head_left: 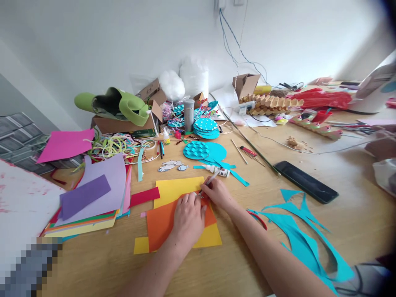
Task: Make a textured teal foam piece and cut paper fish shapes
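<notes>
My left hand [188, 215] lies flat on a sheet of orange paper [159, 229], fingers stretched toward its upper edge. Yellow paper [170, 185] shows from beneath that sheet. My right hand [219, 194] grips a slim pen [213, 177], its tip down by the orange sheet's upper right corner. A small pale piece seems to sit under my left fingertips, mostly hidden. Just beyond my right hand is a white glue bottle [223, 171] on its side. Grey and white fish cutouts [168, 166] lie past the yellow paper.
Stacked coloured paper [93, 206] is at left, beside a red strip [144, 197]. Blue paper scraps [297, 231] and red-handled scissors [259, 218] lie by my right forearm. A black phone [306, 181] is further right. Blue discs [206, 128] and a grey flask [188, 115] stand behind.
</notes>
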Action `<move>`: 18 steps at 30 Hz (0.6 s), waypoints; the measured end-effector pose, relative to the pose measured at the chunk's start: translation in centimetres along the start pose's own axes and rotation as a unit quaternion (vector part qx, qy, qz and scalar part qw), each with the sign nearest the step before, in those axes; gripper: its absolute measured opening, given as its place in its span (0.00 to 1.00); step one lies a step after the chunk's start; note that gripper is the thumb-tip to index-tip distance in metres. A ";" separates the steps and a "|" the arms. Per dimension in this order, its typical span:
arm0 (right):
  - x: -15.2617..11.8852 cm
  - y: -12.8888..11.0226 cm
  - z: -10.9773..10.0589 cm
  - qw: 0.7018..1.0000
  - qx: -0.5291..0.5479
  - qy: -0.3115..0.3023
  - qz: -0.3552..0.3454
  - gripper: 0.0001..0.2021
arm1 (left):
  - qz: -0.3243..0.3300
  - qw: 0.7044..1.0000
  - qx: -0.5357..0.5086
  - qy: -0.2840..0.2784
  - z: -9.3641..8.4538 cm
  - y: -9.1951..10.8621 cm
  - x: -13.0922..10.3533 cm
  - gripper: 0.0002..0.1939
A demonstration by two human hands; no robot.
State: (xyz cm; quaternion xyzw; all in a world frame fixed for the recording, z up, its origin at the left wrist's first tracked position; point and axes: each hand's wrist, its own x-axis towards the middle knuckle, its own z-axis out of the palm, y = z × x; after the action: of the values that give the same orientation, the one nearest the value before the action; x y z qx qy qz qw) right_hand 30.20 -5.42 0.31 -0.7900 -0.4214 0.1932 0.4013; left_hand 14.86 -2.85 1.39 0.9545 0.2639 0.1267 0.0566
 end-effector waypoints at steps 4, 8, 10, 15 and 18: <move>-0.5 0.4 0.4 0.999 0.023 0.020 0.009 0.07 | 0.003 1.000 0.003 0.003 0.1 0.0 0.0 0.08; -0.4 0.7 0.6 0.999 0.037 0.031 0.011 0.08 | 0.001 1.000 0.010 0.003 0.2 0.1 0.1 0.09; -0.4 0.8 0.6 0.999 0.038 0.038 0.012 0.08 | 0.001 1.000 0.011 -0.001 0.2 0.1 0.1 0.10; -0.3 0.8 0.6 0.998 0.031 0.059 0.019 0.08 | 0.000 1.000 0.017 -0.009 0.1 0.1 0.1 0.13; -0.2 0.9 0.6 0.997 0.028 0.066 0.028 0.08 | -0.001 1.000 0.019 -0.013 0.1 0.2 0.1 0.14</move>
State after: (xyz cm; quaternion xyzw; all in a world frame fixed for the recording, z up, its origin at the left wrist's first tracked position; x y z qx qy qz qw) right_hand 30.14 -5.62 -0.76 -0.8010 -0.3658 0.1638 0.4447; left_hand 15.11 -2.93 1.33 0.9567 0.2662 0.1096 0.0423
